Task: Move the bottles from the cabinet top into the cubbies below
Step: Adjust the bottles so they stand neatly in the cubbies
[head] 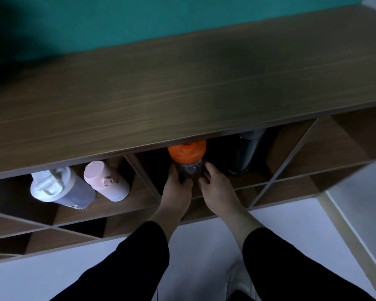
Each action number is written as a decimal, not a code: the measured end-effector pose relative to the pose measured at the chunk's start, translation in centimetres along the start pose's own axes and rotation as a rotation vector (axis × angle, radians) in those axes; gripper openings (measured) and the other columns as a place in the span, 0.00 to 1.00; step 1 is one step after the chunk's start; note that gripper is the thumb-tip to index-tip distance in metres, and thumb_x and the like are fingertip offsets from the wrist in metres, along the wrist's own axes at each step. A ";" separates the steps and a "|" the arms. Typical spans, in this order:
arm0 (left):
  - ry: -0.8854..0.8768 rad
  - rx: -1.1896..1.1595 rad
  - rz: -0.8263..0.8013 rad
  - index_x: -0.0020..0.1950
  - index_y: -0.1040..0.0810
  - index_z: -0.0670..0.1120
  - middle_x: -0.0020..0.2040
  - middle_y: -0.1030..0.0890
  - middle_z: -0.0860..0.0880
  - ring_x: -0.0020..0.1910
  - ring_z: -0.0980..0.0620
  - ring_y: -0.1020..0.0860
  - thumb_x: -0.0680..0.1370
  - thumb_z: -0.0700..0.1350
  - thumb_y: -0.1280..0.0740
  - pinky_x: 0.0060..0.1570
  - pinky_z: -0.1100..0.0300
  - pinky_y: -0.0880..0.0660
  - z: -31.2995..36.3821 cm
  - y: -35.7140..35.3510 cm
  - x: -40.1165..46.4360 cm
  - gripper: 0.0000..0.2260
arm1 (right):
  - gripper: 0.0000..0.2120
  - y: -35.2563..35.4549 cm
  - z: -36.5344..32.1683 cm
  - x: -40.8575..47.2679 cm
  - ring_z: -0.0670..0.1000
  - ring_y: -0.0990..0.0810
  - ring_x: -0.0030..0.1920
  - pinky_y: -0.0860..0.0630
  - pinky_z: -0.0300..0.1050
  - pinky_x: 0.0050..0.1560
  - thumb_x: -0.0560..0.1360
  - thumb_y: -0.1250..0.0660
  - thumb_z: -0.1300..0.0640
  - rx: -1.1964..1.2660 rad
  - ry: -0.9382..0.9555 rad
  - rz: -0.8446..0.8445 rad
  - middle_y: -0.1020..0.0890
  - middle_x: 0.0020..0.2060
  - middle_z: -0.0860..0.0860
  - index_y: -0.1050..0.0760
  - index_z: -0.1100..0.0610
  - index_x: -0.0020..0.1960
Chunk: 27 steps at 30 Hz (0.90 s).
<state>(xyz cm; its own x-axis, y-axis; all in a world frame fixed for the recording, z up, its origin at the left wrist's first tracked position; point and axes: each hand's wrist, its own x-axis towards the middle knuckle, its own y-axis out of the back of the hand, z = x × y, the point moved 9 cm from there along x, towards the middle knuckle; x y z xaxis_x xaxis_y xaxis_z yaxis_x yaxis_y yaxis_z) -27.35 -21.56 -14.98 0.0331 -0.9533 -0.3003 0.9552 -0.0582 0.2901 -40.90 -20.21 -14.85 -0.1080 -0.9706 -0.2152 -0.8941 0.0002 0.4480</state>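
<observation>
A dark bottle with an orange lid (187,154) stands in the middle cubby, just under the cabinet top's (182,88) front edge. My left hand (176,187) and my right hand (217,187) grip its dark body from both sides. To its right in the same cubby stands a dark bottle with a grey lid (249,148), partly hidden by the top. The left cubby holds a white-lidded clear bottle (59,187) and a pink bottle (105,181). No bottle shows on the wooden cabinet top.
Wooden dividers (143,174) split the cabinet into cubbies, with diagonal ones lower down and at the right. A teal wall (139,22) rises behind. My dark sleeves, a white shoe (239,281) and the pale floor fill the bottom. A light wooden leg (343,224) slants at right.
</observation>
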 end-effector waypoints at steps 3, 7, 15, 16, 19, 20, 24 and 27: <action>0.024 0.007 -0.009 0.73 0.32 0.49 0.53 0.20 0.55 0.50 0.56 0.20 0.79 0.33 0.39 0.51 0.57 0.23 -0.2 0.0 0.3 0.23 | 0.24 0.0 -0.4 -0.4 0.53 0.21 0.66 0.25 0.46 0.62 0.81 0.37 0.57 -0.039 0.015 0.009 0.20 0.66 0.52 0.33 0.49 0.76; 0.048 0.068 -0.001 0.73 0.32 0.47 0.58 0.18 0.46 0.56 0.45 0.19 0.78 0.34 0.38 0.60 0.46 0.23 0.3 0.4 0.4 0.24 | 0.24 0.0 -0.2 -0.6 0.53 0.21 0.66 0.27 0.42 0.58 0.81 0.37 0.57 -0.080 0.002 0.000 0.19 0.65 0.51 0.33 0.49 0.76; 0.020 0.042 0.191 0.52 0.16 0.46 0.46 0.13 0.50 0.46 0.60 0.17 0.80 0.39 0.36 0.52 0.62 0.20 -2.4 6.2 -7.4 0.10 | 0.17 1.1 -0.6 -2.0 0.54 0.18 0.38 0.23 0.49 0.38 0.81 0.39 0.50 -0.335 -0.060 0.037 0.17 0.36 0.56 0.21 0.61 0.44; -0.009 0.077 0.251 0.44 0.16 0.45 0.36 0.16 0.51 0.37 0.62 0.19 0.80 0.38 0.35 0.41 0.70 0.24 -3.1 8.3 -8.2 0.09 | 0.18 -0.3 -0.9 -2.5 0.54 0.19 0.35 0.24 0.51 0.38 0.81 0.38 0.50 -0.328 -0.074 -0.091 0.19 0.33 0.57 0.22 0.62 0.41; -0.020 0.172 0.382 0.39 0.19 0.42 0.31 0.20 0.50 0.32 0.53 0.22 0.81 0.41 0.34 0.34 0.67 0.28 -5.5 14.6 -9.4 0.11 | 0.16 -7.1 -2.0 -6.1 0.51 0.18 0.37 0.22 0.51 0.45 0.81 0.38 0.51 -0.342 -0.083 -0.603 0.18 0.33 0.53 0.23 0.55 0.38; -0.002 0.159 0.401 0.41 0.19 0.44 0.34 0.19 0.50 0.35 0.49 0.21 0.81 0.42 0.34 0.38 0.60 0.25 -6.4 16.7 -9.3 0.10 | 0.14 -9.4 -2.5 -7.4 0.51 0.16 0.41 0.21 0.51 0.50 0.82 0.38 0.51 -0.368 -0.075 -0.716 0.16 0.37 0.51 0.21 0.53 0.41; 0.099 0.024 0.395 0.63 0.21 0.45 0.52 0.17 0.50 0.53 0.48 0.20 0.81 0.40 0.35 0.51 0.56 0.28 -8.7 20.9 -8.4 0.11 | 0.16 -14.9 -4.7 -8.4 0.49 0.21 0.58 0.23 0.48 0.59 0.82 0.38 0.50 -0.371 0.007 -0.675 0.21 0.58 0.46 0.27 0.48 0.70; 0.106 -0.073 0.313 0.72 0.28 0.46 0.62 0.19 0.49 0.61 0.49 0.21 0.80 0.37 0.36 0.59 0.54 0.26 -9.5 21.1 -6.5 0.21 | 0.24 -17.2 -6.7 -6.7 0.49 0.27 0.71 0.28 0.50 0.69 0.83 0.40 0.50 -0.178 -0.025 -0.465 0.27 0.71 0.45 0.38 0.47 0.78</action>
<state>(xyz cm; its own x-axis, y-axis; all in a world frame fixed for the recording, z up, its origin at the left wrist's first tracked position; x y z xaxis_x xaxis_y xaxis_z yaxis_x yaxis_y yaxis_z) -4.59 -13.82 -15.54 0.3554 -0.8849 -0.3010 0.9121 0.2578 0.3189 -21.93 -15.30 -15.28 0.2720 -0.8520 -0.4473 -0.7625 -0.4744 0.4400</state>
